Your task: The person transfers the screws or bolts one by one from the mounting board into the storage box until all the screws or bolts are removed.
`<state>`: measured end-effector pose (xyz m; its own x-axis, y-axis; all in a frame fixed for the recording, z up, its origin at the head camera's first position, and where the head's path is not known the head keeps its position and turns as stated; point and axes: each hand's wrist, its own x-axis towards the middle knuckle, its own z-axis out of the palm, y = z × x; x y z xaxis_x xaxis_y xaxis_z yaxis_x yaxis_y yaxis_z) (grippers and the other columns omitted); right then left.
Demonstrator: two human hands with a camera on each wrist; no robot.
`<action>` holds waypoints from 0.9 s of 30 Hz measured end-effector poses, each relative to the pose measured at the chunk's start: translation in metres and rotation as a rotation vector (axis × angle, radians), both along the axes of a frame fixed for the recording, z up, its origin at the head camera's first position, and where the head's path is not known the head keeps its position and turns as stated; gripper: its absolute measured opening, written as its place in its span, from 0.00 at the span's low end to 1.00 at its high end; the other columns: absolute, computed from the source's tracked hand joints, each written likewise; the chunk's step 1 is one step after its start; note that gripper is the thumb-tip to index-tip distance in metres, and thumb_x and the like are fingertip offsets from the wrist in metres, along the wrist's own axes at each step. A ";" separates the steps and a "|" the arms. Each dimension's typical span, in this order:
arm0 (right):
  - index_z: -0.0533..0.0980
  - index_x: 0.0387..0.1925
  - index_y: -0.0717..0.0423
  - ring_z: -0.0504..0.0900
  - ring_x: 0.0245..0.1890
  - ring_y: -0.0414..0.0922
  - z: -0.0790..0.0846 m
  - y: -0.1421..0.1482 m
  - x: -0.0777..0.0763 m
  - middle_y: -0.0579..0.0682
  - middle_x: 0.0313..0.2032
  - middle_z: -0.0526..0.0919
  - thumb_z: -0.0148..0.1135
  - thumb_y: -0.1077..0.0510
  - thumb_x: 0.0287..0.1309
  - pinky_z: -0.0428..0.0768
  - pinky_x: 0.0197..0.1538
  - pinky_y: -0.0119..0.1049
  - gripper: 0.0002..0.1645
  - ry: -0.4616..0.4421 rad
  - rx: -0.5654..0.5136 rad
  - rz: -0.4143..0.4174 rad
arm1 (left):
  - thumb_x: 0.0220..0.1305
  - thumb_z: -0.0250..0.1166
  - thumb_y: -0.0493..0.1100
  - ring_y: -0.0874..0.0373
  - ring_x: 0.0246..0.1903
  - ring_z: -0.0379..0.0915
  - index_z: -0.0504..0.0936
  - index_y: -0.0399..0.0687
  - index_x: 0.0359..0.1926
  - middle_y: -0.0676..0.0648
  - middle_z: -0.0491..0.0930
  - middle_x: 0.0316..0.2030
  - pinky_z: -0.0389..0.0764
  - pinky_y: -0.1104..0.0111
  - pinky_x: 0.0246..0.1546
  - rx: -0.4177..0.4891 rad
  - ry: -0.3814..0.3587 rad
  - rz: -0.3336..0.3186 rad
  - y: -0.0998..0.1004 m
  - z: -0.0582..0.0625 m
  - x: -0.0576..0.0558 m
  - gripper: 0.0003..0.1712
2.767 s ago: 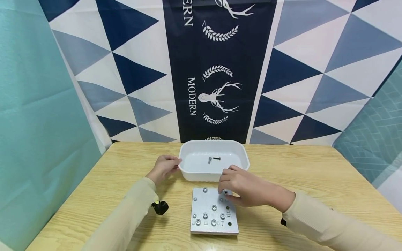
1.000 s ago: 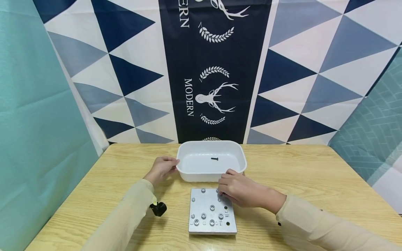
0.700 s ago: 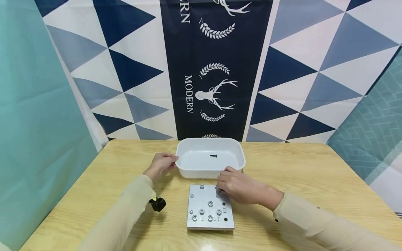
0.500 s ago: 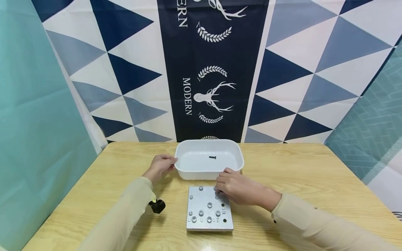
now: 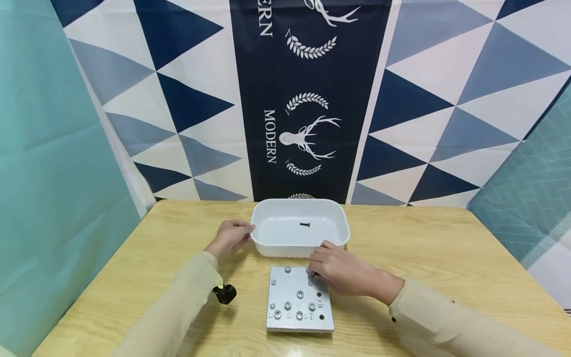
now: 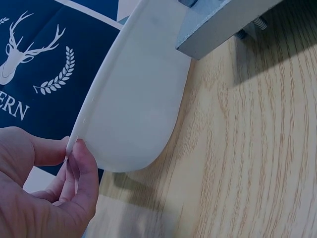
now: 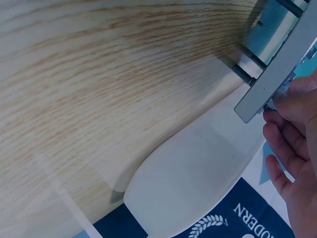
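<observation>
My left hand [image 5: 229, 237] pinches the left rim of a white plastic tub [image 5: 285, 252] between thumb and forefinger. Inside the tub lies one black screw [image 5: 305, 224]. In front of it is a silver metal plate [image 5: 283, 292] bearing several socket-head bolts [image 5: 300, 294]; two dark holes [image 5: 321, 317] show along its right side. My right hand [image 5: 336, 265] is over the plate's back right corner, its thumb and fingertips pinching a silver bolt [image 7: 270, 105], mostly hidden by the fingers. Threaded shanks [image 7: 244, 74] stick out beneath the plate in the right wrist view.
All of this sits on a wood-grain table [image 5: 415, 248]. A patterned cloth [image 5: 312, 99] hangs directly behind its far edge. A black camera mount [image 5: 226, 294] sits at the left wrist. The tub's front wall stands just behind the plate.
A silver bolt that lay beside the black screw 2.8 seconds ago is gone from the tub. My right fingers have drawn together over the plate's corner; the left hand keeps its hold.
</observation>
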<state>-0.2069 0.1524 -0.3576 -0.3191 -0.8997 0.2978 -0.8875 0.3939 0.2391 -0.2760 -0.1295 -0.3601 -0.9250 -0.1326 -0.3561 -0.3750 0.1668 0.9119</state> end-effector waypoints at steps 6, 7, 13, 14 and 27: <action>0.80 0.32 0.50 0.76 0.35 0.38 0.001 0.000 -0.002 0.41 0.30 0.82 0.70 0.64 0.48 0.74 0.44 0.33 0.09 0.014 -0.038 -0.005 | 0.66 0.61 0.40 0.59 0.35 0.73 0.76 0.36 0.51 0.42 0.75 0.43 0.82 0.67 0.50 -0.003 0.005 0.012 0.002 0.004 -0.005 0.15; 0.80 0.32 0.50 0.76 0.35 0.38 0.001 0.000 -0.002 0.41 0.31 0.82 0.70 0.63 0.48 0.74 0.44 0.33 0.09 0.011 -0.038 -0.005 | 0.66 0.61 0.40 0.59 0.34 0.73 0.76 0.36 0.51 0.42 0.75 0.43 0.82 0.67 0.50 0.000 0.002 0.010 0.002 0.004 -0.005 0.15; 0.80 0.32 0.49 0.76 0.35 0.38 -0.002 0.000 0.000 0.40 0.30 0.82 0.69 0.63 0.49 0.74 0.43 0.32 0.08 -0.010 -0.042 -0.009 | 0.67 0.61 0.41 0.60 0.34 0.74 0.76 0.36 0.51 0.44 0.75 0.42 0.82 0.68 0.49 -0.006 -0.011 -0.001 0.001 -0.001 -0.005 0.16; 0.80 0.32 0.49 0.76 0.35 0.38 -0.002 0.000 0.000 0.40 0.30 0.82 0.69 0.63 0.49 0.74 0.43 0.32 0.08 -0.010 -0.043 -0.013 | 0.66 0.61 0.40 0.60 0.33 0.75 0.77 0.36 0.51 0.44 0.75 0.41 0.82 0.67 0.50 -0.004 -0.009 0.000 0.001 -0.001 -0.006 0.15; 0.79 0.32 0.50 0.76 0.35 0.38 -0.004 -0.001 0.000 0.41 0.30 0.81 0.68 0.67 0.45 0.73 0.43 0.33 0.12 -0.021 -0.032 -0.020 | 0.66 0.61 0.39 0.59 0.34 0.75 0.77 0.35 0.50 0.43 0.75 0.41 0.82 0.66 0.51 0.008 0.000 0.003 0.001 -0.001 -0.004 0.15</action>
